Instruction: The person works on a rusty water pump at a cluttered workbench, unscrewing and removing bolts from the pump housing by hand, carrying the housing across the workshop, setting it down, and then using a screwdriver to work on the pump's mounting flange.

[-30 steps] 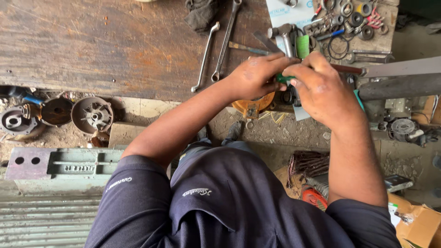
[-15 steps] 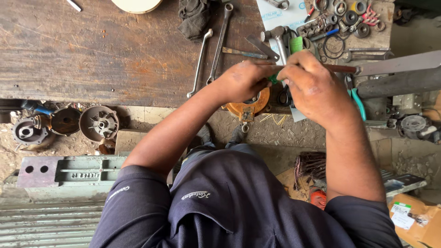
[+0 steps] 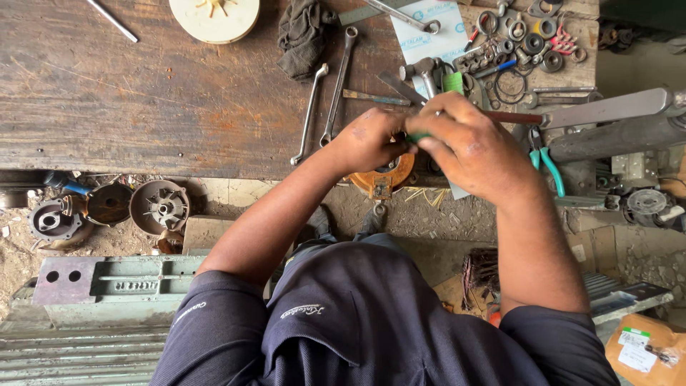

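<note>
Both hands have drifted slightly down and left in the head view since half a second ago, while the bench has slid lower, bringing a pale round disc into sight at the top edge. From left to right: three dark round motor parts lie on the dirt floor below the wooden workbench, with a grey metal block nearer the person. On the bench, a dark rag sits beside two long spanners. The left hand is curled shut, its fingertips pinching a small green piece held just above the bench's front edge; an orange round part shows directly beneath it. The right hand closes on the same green piece from the other side, fingers bent tight, and hides most of it, so its shape cannot be told. Behind the knuckles lie a hammer and a green roll. Farther right are a scatter of rings and washers, teal-handled pliers and a long grey metal bar.
</note>
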Motion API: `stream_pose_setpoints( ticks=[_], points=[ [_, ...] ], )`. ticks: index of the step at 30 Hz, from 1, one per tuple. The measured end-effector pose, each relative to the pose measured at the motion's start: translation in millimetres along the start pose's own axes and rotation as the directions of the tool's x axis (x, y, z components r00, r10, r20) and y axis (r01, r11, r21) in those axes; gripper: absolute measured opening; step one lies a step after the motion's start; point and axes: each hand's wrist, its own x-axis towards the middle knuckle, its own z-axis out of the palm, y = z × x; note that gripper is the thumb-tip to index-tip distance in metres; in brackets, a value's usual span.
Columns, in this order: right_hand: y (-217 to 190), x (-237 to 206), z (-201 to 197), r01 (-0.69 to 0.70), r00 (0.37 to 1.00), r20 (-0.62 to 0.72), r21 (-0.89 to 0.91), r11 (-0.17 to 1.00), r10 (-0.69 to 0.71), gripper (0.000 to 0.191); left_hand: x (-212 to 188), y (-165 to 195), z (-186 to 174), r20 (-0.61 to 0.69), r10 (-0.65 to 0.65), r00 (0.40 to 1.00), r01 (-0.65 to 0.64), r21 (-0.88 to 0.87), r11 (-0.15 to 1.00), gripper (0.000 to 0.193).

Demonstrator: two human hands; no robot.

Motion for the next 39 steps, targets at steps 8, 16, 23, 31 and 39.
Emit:
stream_pose_setpoints(
  ticks=[8, 16, 23, 31, 39],
  points=[
    [3, -2, 5, -0.008, 1.0, -0.002, -0.049, 0.999, 0.007, 0.021, 7, 9, -6, -0.044, -0.031, 0.999, 0.035, 0.078, 0.996, 0.044],
    [4, -3, 11, -0.136, 0.99, -0.005, -0.232, 0.963, 0.138, 0.028, 12, 15, -7, -0.054, -0.219, 0.974, 0.226, 0.249, 0.942, 0.043],
    [3, -4, 7, 0.069, 0.995, -0.071, 0.023, 0.997, -0.067, 0.031, 10, 12, -5, -0.022, -0.113, 0.993, 0.115, 0.068, 0.991, 0.036],
    [1, 2, 6, 0.054, 0.996, -0.061, -0.105, 0.993, -0.061, 0.018, 3, 8, 7, -0.037, -0.065, 0.997, 0.067, 0.031, 0.997, 0.033],
    [1, 2, 10, -0.039, 0.999, -0.001, -0.18, 0.983, 0.04, 0.021, 3, 18, 14, -0.195, -0.132, 0.972, 0.175, 0.225, 0.959, 0.041]
  ],
)
